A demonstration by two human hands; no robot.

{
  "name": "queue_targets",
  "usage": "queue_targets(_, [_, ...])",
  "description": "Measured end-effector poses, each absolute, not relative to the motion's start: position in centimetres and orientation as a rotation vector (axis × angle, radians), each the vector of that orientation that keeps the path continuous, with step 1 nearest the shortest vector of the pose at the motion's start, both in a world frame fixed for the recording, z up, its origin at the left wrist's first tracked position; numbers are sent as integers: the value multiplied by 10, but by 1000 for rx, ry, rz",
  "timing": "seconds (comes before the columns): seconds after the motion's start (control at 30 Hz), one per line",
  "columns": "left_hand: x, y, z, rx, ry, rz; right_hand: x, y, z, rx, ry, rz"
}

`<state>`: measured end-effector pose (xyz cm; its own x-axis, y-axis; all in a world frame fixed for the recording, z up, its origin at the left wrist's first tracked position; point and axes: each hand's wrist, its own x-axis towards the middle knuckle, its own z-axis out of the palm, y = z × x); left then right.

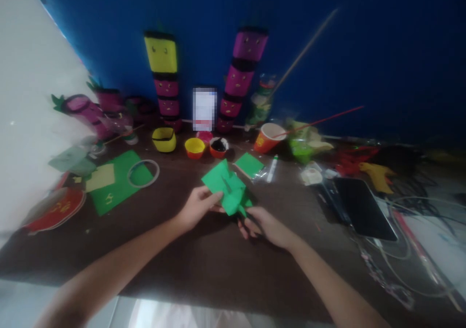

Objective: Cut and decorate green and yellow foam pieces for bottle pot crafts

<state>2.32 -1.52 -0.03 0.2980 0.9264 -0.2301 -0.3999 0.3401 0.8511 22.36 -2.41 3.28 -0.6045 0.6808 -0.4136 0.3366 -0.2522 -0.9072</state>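
A green sheet (233, 199), partly cut and bent, is held above the middle of the dark table. My left hand (199, 205) pinches its left side, thumb on top. At the sheet's lower right, my right hand (264, 226) is closed around dark-handled scissors (259, 226); their blades are mostly hidden by the sheet. Just beyond lies a small green stack (249, 164) beside a white marker with a green cap (272, 168).
Behind stand a yellow cup (194, 147), a red cup (267, 138) with a stick, a phone (204, 108) and decorated columns (238, 80). On the left lie a green sheet (122, 192) and a tape ring (143, 173); on the right, a tablet (364, 209) and a yellow glue gun (378, 175).
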Motion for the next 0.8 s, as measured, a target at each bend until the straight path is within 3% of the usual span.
queue_targets(0.8, [23, -14, 0, 753, 873, 996, 224, -24, 28, -1239, -1718, 1951])
